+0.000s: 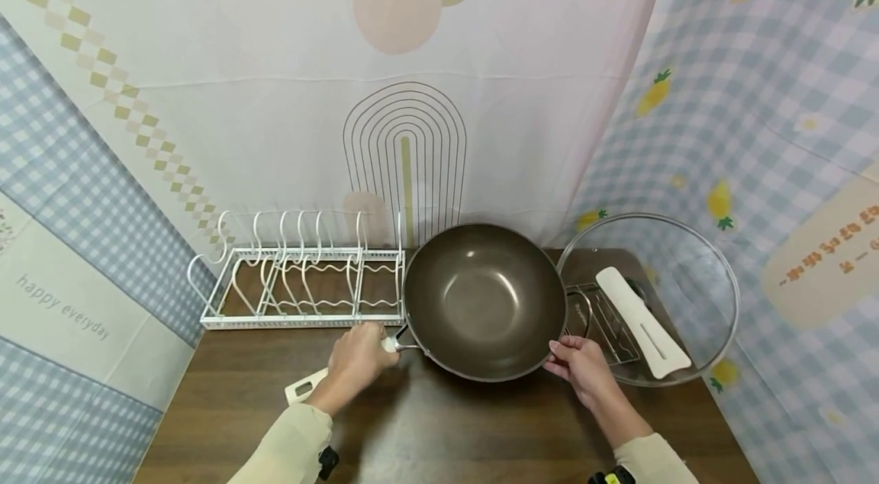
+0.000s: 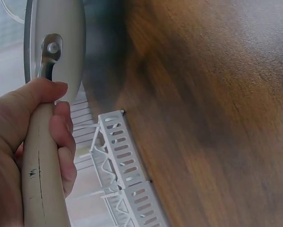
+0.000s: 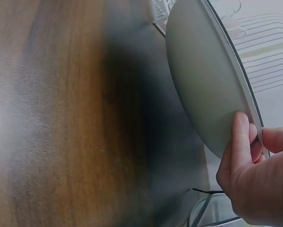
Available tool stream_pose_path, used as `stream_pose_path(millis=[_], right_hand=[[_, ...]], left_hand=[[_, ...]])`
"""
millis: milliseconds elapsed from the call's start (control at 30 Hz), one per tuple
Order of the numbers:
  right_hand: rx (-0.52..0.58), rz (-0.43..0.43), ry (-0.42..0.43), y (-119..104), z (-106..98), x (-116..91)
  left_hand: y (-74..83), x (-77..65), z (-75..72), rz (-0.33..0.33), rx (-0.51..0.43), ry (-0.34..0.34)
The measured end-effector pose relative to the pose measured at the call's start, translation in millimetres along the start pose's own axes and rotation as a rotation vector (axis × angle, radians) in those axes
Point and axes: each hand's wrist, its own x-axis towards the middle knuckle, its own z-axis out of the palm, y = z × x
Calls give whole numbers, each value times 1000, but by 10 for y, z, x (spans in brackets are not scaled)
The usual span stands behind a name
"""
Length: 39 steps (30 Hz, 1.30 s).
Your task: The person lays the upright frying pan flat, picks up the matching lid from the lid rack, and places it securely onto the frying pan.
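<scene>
A dark wok, brown inside and pale outside, is raised above the wooden table. My left hand grips its cream handle, with the thumb on top near the metal joint and the fingers curled underneath. On the opposite side, my right hand pinches the wok's rim, thumb on the inner side and fingers against the pale outer wall. Both wrist views show the wok's underside and a dark shadow on the table below it.
Left of the wok stands a white wire rack with upright curved dividers. At the right, a large glass lid with a long cream grip leans by a dark wire stand. Patterned cloth hangs behind the table.
</scene>
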Motion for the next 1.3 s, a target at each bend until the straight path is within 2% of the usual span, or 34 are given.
stream_pose_path(millis=[267,833,1300], right_hand=[[3,10,-3,114,17,38],[3,41,-11,215,29,64],[-6,39,-25,270,67,79]], left_hand=[[-63,7,60,26,33,24],[-120,68,84,49,64,26],[-209,106,82,117,106,70]])
